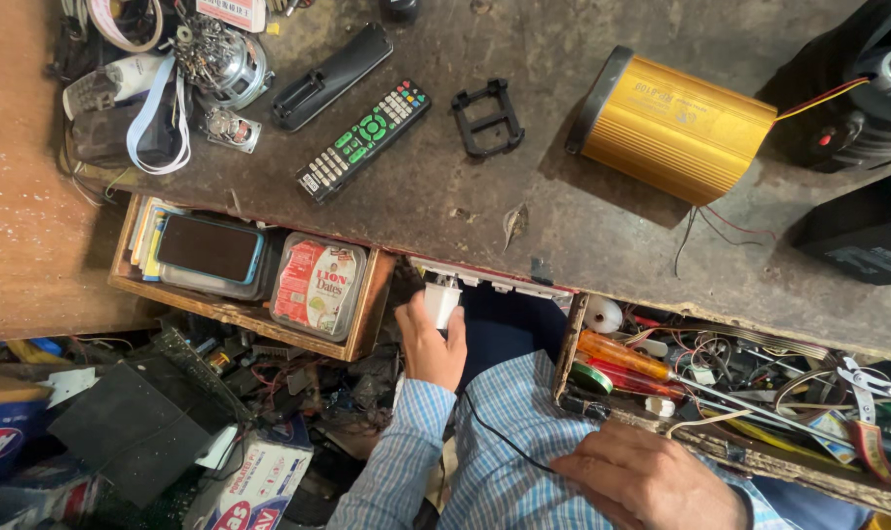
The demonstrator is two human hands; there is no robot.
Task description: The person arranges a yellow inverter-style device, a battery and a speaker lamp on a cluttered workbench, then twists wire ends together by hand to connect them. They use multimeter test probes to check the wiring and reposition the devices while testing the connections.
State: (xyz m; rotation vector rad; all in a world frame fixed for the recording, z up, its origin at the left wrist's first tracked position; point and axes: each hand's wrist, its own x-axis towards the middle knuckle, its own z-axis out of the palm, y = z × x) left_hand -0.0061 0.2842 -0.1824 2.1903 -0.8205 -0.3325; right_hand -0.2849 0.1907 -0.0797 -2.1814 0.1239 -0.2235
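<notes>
A: What do my hands hold?
B: My left hand is closed round a small white plug below the surface edge: light, rigid plastic, gripped by its body. My right hand rests loosely open, empty.

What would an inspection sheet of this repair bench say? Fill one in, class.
Surface: dark worn wooden bench, scuffed.
Job's things: small white plastic plug-like part, held below the bench edge.
Clutter: black remote control with coloured buttons; ribbed gold metal box; open drawer holding an orange-handled screwdriver.
Grippers: left hand grips the white part; right hand rests on the lap.
Cables: thin black wire across the checked sleeve.
Surroundings: cardboard boxes on the floor.
</notes>
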